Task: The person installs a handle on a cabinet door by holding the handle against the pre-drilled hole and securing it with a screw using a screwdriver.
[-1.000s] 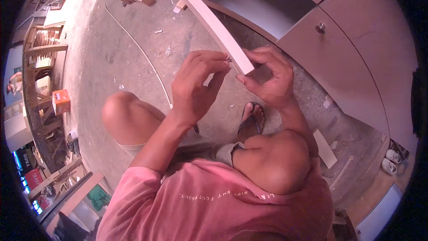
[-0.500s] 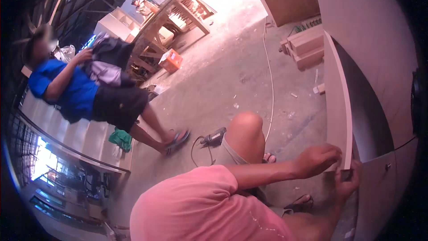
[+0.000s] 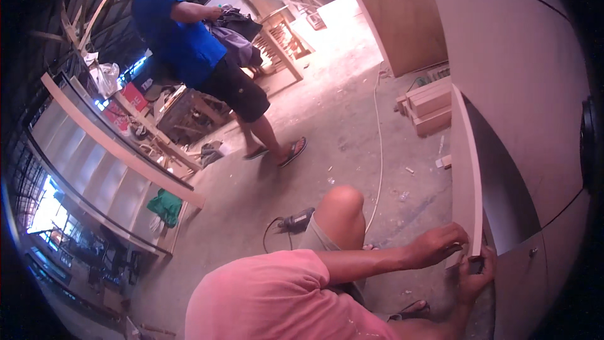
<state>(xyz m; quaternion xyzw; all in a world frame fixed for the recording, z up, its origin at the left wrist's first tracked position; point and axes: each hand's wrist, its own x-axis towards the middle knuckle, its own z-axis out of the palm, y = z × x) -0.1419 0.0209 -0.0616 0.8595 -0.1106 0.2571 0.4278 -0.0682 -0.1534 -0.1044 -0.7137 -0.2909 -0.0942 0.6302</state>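
Two bare hands work at the near end of a long pale board (image 3: 462, 182), which stands on edge low on the right, close to a pale cabinet door (image 3: 522, 289) with a small knob (image 3: 533, 252). We see the left hand (image 3: 438, 245) on the board's left side, its fingers curled in toward the thumb near the end; we cannot tell whether the tips meet or pinch anything small. The right hand (image 3: 476, 277) comes from below and grips the board's end corner, thumb on one side and fingers toward the other. To the right of the board we find a dark grey area (image 3: 503, 182).

Beyond the board's far end we notice stacked wooden pieces (image 3: 431, 110) on the concrete floor (image 3: 327, 151), and just left of the board a small block (image 3: 444, 162). A pale cable (image 3: 380, 145) runs along the floor toward the bent knee (image 3: 343, 204), beside which lies a dark power drill (image 3: 297, 221) with its cord. Farther left we see a green cloth (image 3: 165, 208) by a shelved unit (image 3: 126, 145). Past these stands another person (image 3: 189, 38) in a blue shirt and dark shorts, holding a bundle of dark and greyish-purple fabric (image 3: 238, 41).
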